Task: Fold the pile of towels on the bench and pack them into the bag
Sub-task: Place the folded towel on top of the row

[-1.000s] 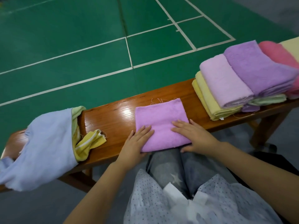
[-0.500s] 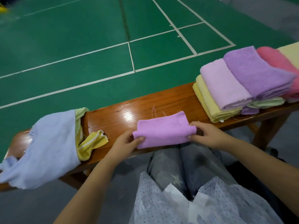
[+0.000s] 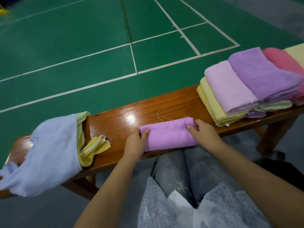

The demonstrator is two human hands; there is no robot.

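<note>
I see the long glossy brown wooden bench (image 3: pixel 164 104) crossing mid-frame. At lower left lies the pale blue cloth bag (image 3: pixel 49 152); at upper right, the pile of pastel terry towels (image 3: pixel 246 86). At centre, my left hand (image 3: pixel 135 143) and right hand (image 3: pixel 204 134) each pinch an end of the folded lilac towel (image 3: pixel 167 135), grip curled.

A violet-pink towel (image 3: pixel 169 137) lies on the glossy orange-brown wooden surface (image 3: pixel 131 116). At nine o'clock, a pale blue bag (image 3: pixel 49 153) shows a yellow cloth with white stripes (image 3: pixel 93 148). At two o'clock the pile (image 3: pixel 246 89) runs pale yellow, lilac, purple, pink, cream. The floor (image 3: pixel 82 46) is green with white lines.
</note>
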